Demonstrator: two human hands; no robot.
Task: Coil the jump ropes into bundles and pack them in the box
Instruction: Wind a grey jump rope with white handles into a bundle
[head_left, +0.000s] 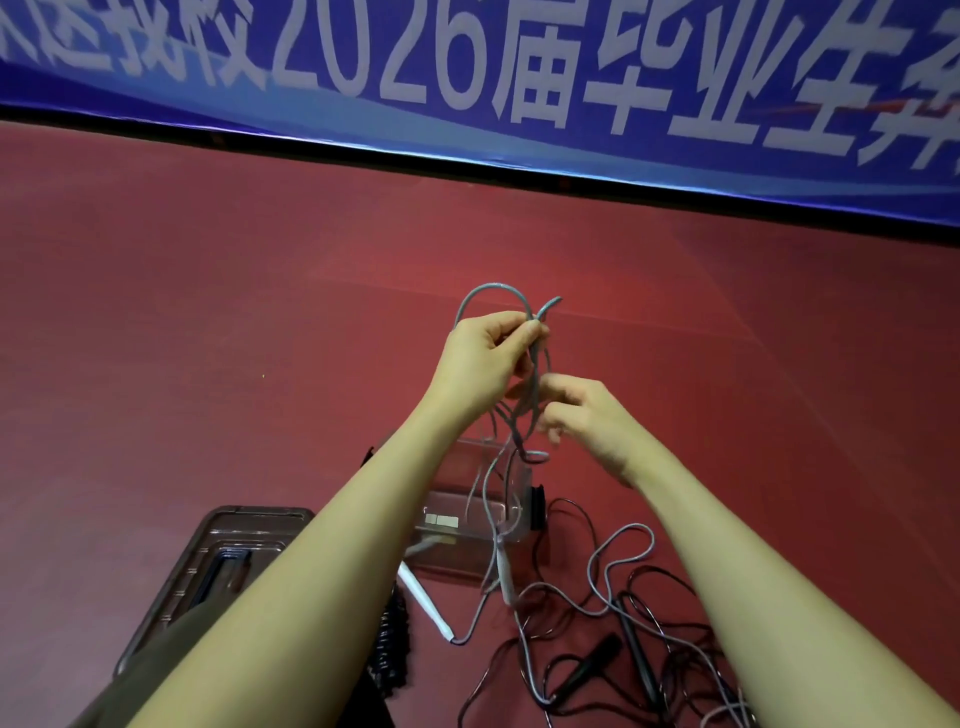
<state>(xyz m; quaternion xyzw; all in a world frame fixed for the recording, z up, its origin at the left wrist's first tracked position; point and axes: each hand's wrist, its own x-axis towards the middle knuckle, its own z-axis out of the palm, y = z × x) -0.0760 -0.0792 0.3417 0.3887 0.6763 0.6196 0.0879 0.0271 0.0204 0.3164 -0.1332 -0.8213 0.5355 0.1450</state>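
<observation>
Left hand: the left hand (485, 353) was raised above the floor, fingers curled round the grey rope (491, 291) at the top of its coil; a loop arched above the knuckles.
Right hand: the right hand (582, 415) sat just below and right of the left, fingertips pinching the same rope's gathered strands.
Grey rope: it hung from both hands down toward the box, one white handle (505, 571) dangling over the box's near edge, the other white handle (426, 597) lying on the floor.
Box: the clear box (467, 525) stood on the floor below the hands; a pale label on it was too blurred to read.
Lid: a clear lid (228, 551) lay left of the box.
Black ropes: black ropes (623, 639) with dark handles lay tangled on the floor right of the box.
Floor: red floor (208, 312).
Banner: a blue banner (467, 78) ran across the top; "2026" was legible among white Chinese characters, cut off at both edges.
</observation>
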